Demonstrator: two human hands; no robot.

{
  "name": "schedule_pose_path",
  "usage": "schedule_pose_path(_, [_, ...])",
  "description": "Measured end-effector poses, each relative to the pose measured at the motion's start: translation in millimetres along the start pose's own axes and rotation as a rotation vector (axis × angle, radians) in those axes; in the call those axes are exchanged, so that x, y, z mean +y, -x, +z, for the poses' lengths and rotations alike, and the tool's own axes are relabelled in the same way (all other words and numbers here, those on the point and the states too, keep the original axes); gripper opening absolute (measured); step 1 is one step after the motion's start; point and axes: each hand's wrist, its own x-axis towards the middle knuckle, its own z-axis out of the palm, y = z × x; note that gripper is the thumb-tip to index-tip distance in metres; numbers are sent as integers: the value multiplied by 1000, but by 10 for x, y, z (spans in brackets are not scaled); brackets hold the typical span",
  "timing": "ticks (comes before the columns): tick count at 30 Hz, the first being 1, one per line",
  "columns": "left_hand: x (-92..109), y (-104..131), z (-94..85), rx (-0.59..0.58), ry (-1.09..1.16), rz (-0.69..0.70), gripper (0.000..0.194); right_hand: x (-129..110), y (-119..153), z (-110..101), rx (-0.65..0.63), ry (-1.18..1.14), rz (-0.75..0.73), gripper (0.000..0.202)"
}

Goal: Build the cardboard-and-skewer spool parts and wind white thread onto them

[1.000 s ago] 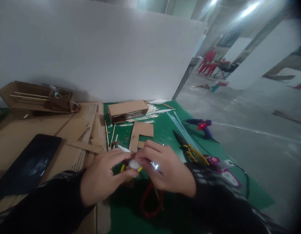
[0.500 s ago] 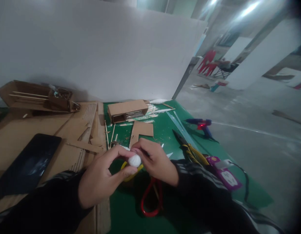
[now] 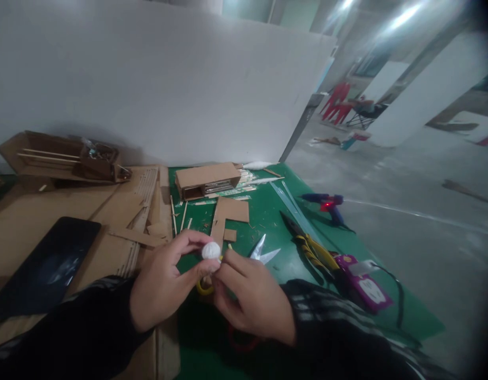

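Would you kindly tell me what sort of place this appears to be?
It looks like a craft workspace, perhaps makeshift, judging by the glue gun, the pliers and the cut cardboard on the green tabletop.

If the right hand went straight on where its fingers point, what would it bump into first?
Probably the white ball pinched in the left hand, or that hand's thumb; they're so close that depth is unclear.

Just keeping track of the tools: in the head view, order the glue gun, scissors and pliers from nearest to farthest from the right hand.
1. Scissors: blades spread, just beyond the right hand.
2. Pliers: to the right of the scissors.
3. Glue gun: beyond the pliers, farther right.
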Motion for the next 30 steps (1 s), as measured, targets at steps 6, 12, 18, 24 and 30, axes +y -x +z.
schedule_pose_path(6, [14,-34,7,-54,118,-43,20,-20,-23,-319,-23,-23,-29,9])
schedule_pose_path(12, [94,-46,-19,-182,45,-80,16,13,-58,-431,-83,70,-64,14])
schedule_pose_path(18, [115,-47,-33,-221,-132,-58,9,115,-134,-368,-19,113,-36,22])
schedule_pose_path(24, [101,-8,-55,-162,-154,56,13,327,-231,-279,108,-219,-39,10])
schedule_pose_path(30, [33,37,-16,-39,-117,54,29,383,-258,-113,173,-343,-29,9])
